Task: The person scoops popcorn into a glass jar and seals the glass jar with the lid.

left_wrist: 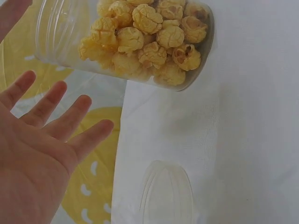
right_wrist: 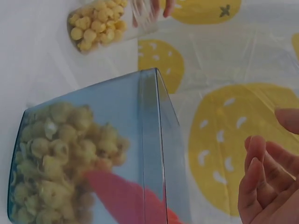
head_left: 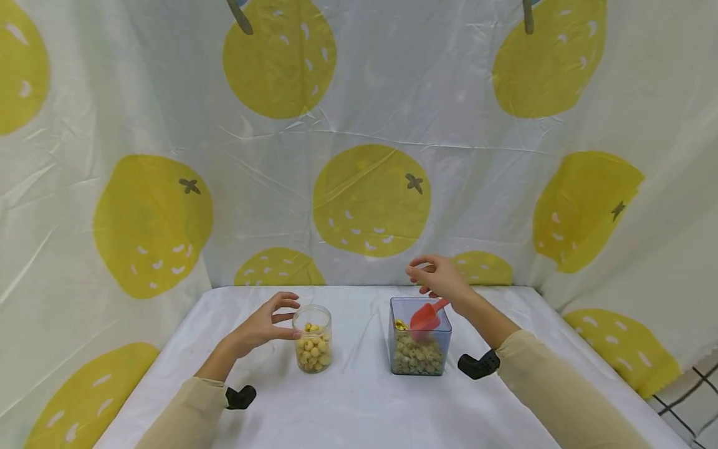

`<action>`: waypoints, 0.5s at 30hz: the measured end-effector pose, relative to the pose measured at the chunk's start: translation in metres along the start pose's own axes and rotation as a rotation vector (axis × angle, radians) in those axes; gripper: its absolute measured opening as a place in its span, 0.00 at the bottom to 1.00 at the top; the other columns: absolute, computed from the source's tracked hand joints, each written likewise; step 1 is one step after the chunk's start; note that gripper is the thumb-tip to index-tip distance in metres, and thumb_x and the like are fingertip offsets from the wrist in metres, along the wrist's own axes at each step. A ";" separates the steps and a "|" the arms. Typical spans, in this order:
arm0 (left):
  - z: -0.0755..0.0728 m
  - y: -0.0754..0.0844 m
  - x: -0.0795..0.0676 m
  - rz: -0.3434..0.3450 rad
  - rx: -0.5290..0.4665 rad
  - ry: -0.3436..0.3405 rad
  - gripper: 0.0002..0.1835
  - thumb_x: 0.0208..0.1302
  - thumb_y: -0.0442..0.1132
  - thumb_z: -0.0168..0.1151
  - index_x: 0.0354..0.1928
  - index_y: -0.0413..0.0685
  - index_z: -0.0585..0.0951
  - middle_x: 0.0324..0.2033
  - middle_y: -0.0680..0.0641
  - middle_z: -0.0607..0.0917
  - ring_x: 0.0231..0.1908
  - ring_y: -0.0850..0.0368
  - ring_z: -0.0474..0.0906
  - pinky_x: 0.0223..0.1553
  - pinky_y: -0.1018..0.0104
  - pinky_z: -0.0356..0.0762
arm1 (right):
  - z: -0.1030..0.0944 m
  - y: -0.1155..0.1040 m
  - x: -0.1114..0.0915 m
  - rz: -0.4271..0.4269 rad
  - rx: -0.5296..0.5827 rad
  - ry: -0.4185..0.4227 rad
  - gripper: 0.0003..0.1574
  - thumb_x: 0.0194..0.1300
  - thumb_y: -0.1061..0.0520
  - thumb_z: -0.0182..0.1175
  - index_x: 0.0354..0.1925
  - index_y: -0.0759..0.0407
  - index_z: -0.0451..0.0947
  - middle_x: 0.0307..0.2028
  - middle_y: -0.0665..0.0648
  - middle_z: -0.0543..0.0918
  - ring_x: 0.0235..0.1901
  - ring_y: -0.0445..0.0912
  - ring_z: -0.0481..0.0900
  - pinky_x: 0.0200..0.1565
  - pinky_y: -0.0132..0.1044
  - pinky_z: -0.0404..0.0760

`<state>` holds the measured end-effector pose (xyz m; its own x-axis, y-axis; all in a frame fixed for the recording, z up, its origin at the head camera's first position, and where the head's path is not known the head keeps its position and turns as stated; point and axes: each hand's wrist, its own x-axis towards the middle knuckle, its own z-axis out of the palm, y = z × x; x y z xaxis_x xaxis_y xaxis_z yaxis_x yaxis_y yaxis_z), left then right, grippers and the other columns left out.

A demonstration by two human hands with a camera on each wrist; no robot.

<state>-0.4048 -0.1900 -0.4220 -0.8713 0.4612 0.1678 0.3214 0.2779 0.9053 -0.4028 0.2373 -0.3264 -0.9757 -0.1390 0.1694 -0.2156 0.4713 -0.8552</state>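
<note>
A clear round jar (head_left: 313, 357) partly filled with popcorn (left_wrist: 148, 18) stands upright with its top uncovered. Beside it, my left hand (head_left: 266, 325) spreads its fingers around the near-left side; the thumb is close to the rim, and I cannot tell whether it touches. Farther right stands a bluish transparent square container (right_wrist: 150, 121), also holding popcorn (right_wrist: 53, 172). A red scoop (head_left: 425, 318) leans inside it, its handle over the back right edge. Above that handle hangs my right hand (head_left: 443, 279), fingers loosely bent, with nothing held.
A clear round lid (left_wrist: 167, 193) lies on the white tablecloth (head_left: 348, 411), left of the jar. Behind the table hangs a pale curtain (head_left: 370, 206) with large yellow fruit prints. Black wrist mounts (head_left: 478, 365) sit under both sleeves.
</note>
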 end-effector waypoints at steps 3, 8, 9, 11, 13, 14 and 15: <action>-0.002 0.001 -0.002 0.000 0.008 0.009 0.45 0.58 0.39 0.79 0.73 0.46 0.63 0.70 0.33 0.65 0.71 0.33 0.64 0.61 0.43 0.74 | 0.012 -0.006 0.003 -0.014 0.000 -0.012 0.29 0.73 0.44 0.65 0.63 0.59 0.76 0.42 0.58 0.87 0.34 0.57 0.83 0.35 0.42 0.82; -0.007 0.001 -0.006 0.002 0.025 0.024 0.45 0.60 0.40 0.79 0.74 0.46 0.63 0.69 0.33 0.66 0.71 0.32 0.63 0.62 0.42 0.74 | 0.029 -0.014 0.007 -0.030 -0.020 -0.036 0.28 0.72 0.44 0.67 0.62 0.57 0.78 0.41 0.55 0.87 0.33 0.57 0.84 0.34 0.41 0.82; -0.008 0.001 -0.007 0.003 0.027 0.027 0.45 0.60 0.40 0.78 0.74 0.46 0.62 0.70 0.33 0.66 0.71 0.32 0.63 0.62 0.41 0.74 | 0.032 -0.015 0.008 -0.032 -0.025 -0.042 0.27 0.72 0.44 0.67 0.62 0.56 0.78 0.41 0.55 0.88 0.32 0.56 0.84 0.34 0.41 0.82; -0.011 0.002 -0.010 0.003 0.031 0.034 0.44 0.61 0.39 0.78 0.74 0.46 0.62 0.70 0.33 0.66 0.71 0.31 0.63 0.62 0.41 0.73 | 0.037 -0.017 0.009 -0.043 -0.024 -0.051 0.27 0.72 0.45 0.67 0.62 0.56 0.78 0.41 0.55 0.88 0.32 0.56 0.84 0.34 0.41 0.82; -0.013 0.003 -0.012 0.003 0.042 0.043 0.44 0.62 0.38 0.77 0.74 0.46 0.62 0.70 0.34 0.66 0.71 0.31 0.62 0.62 0.40 0.73 | 0.041 -0.019 0.009 -0.047 -0.022 -0.060 0.27 0.72 0.45 0.67 0.62 0.56 0.78 0.41 0.55 0.88 0.31 0.55 0.84 0.34 0.41 0.82; -0.015 0.003 -0.014 0.002 0.044 0.046 0.43 0.62 0.38 0.77 0.74 0.46 0.62 0.70 0.34 0.66 0.71 0.31 0.62 0.62 0.40 0.73 | 0.043 -0.019 0.010 -0.048 -0.022 -0.064 0.28 0.71 0.44 0.67 0.62 0.55 0.78 0.41 0.54 0.88 0.31 0.55 0.84 0.34 0.41 0.82; -0.016 0.003 -0.014 0.001 0.047 0.048 0.43 0.62 0.38 0.77 0.74 0.46 0.62 0.70 0.34 0.66 0.72 0.31 0.62 0.62 0.40 0.73 | 0.045 -0.020 0.010 -0.047 -0.019 -0.067 0.28 0.71 0.44 0.68 0.62 0.55 0.78 0.41 0.54 0.88 0.31 0.54 0.84 0.34 0.41 0.82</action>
<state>-0.3973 -0.2093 -0.4153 -0.8873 0.4211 0.1882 0.3383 0.3168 0.8861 -0.4068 0.1871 -0.3302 -0.9600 -0.2185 0.1753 -0.2621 0.4790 -0.8378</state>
